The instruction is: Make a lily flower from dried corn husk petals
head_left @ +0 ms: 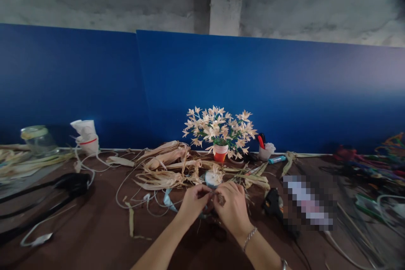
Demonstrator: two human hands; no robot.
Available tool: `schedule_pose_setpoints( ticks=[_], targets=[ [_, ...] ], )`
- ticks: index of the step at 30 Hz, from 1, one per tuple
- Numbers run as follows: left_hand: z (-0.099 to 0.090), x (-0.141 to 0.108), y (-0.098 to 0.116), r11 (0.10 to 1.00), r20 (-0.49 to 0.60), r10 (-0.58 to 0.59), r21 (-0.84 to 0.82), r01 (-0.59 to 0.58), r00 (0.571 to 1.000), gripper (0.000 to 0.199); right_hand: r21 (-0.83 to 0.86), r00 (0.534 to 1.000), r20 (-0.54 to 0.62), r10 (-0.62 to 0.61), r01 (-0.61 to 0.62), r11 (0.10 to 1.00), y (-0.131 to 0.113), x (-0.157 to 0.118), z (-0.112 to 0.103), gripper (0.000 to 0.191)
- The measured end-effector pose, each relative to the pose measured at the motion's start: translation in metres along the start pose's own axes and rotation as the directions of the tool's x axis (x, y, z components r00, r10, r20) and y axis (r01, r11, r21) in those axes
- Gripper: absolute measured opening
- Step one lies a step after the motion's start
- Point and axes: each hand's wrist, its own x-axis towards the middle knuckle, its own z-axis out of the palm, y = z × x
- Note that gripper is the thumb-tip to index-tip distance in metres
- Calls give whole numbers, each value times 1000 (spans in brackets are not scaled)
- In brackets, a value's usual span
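Observation:
My left hand (192, 204) and my right hand (230, 209) meet over the brown table (95, 215), fingertips pinched together. Between them is a small brown dried piece (220, 199), possibly husk; its exact form is partly hidden by my fingers. Just beyond my hands lie a heap of dried corn husks (164, 166) and a small white round object (212, 178). A pale blue ribbon (168, 199) lies left of my left hand. A black glue gun (272, 206) rests to the right of my right hand.
A bouquet of pale husk flowers (218, 128) stands in a red-and-white cup (220, 153) against a blue board (221, 76). Nearby are scissors in a white cup (265, 150), a glass jar (38, 140), black and white cords (71, 185), and tangled coloured wires (357, 164).

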Motion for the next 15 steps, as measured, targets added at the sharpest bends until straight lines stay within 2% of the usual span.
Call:
schedule_pose_setpoints(
  ticks=[4, 9, 15],
  targets=[
    [-3, 1, 3, 1000, 0, 5, -18, -5, 1000, 16, 28, 1000, -4, 4, -4, 1000, -2, 1, -1, 12],
    [-7, 0, 8, 998, 31, 11, -66, -9, 999, 23, 92, 998, 12, 67, -68, 993, -1, 1, 0, 13],
    [-2, -3, 12, 967, -21, -144, -216, 136, 989, 27, 37, 999, -26, 27, -26, 999, -1, 1, -1, 11]
  ],
)
